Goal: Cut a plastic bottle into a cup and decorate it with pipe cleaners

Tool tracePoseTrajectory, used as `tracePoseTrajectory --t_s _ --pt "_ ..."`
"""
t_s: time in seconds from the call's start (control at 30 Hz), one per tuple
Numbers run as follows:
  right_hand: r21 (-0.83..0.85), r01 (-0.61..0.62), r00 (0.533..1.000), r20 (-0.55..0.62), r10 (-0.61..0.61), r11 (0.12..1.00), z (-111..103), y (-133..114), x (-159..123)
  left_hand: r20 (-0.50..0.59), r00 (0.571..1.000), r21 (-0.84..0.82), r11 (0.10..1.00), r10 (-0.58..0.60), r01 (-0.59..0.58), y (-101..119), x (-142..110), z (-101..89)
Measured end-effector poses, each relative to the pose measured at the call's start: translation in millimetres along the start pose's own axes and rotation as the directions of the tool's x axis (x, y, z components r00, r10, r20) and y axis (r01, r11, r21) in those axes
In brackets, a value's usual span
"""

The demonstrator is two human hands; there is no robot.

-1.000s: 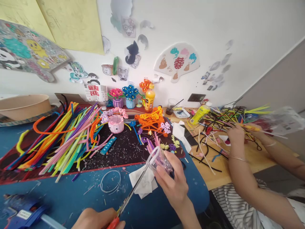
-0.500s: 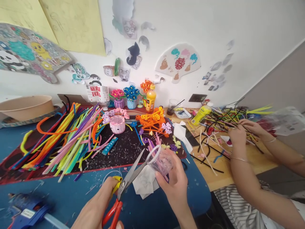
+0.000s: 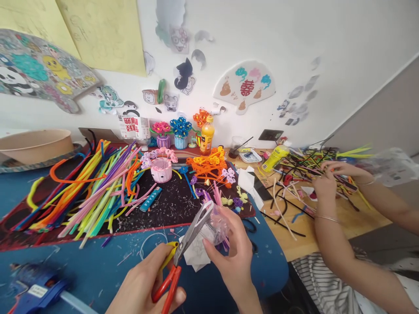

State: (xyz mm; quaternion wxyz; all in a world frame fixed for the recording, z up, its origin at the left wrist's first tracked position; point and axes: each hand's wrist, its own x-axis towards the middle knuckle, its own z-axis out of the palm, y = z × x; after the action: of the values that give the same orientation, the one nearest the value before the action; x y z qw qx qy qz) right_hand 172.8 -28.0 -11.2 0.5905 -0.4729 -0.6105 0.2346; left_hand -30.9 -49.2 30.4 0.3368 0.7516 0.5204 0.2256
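Note:
My left hand [image 3: 144, 283] is closed around the red and yellow handles of a pair of scissors [image 3: 183, 248], whose blades point up to the right. Their tips meet a clear plastic cup [image 3: 214, 224] that my right hand [image 3: 234, 257] grips from below. The cup is tilted and holds some purple bits. A crumpled white tissue [image 3: 196, 253] lies under the cup on the blue table cover [image 3: 98, 270].
Many coloured pipe cleaners [image 3: 94, 187] lie on a black mat. A pink cup [image 3: 160, 169] and orange twisted pieces [image 3: 207, 163] sit behind. A blue glue gun [image 3: 36, 292] lies at the lower left. A person at the right handles pipe cleaners [image 3: 314, 168] with both hands.
My left hand has risen into view with the scissors. The blades opened, then closed at the rim of the cup. My right hand has turned the cup slightly.

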Motion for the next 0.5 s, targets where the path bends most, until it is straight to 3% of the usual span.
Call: tracePoseTrajectory --t_s 0.1,0.2,0.33,0.5 --pt "-0.054 0.068 0.998 0.004 -0.068 0.996 -2 0 1 0.047 0.999 0.026 1.0 -0.008 0.007 3 3 -2.3" --pt "-0.124 0.135 0.991 0.018 -0.133 0.983 -5 -1 4 0.0 1.0 0.029 0.999 -0.024 0.024 4 3 -2.3" --pt "-0.182 0.215 0.976 0.017 -0.216 0.959 -7 -2 8 -0.033 0.999 -0.066 0.997 -0.034 0.032 0 1 3.1" --pt "-0.159 0.24 0.971 0.028 -0.239 0.958 -6 -3 8 0.032 0.995 -0.161 0.982 -0.09 0.094 1 0 7.7"
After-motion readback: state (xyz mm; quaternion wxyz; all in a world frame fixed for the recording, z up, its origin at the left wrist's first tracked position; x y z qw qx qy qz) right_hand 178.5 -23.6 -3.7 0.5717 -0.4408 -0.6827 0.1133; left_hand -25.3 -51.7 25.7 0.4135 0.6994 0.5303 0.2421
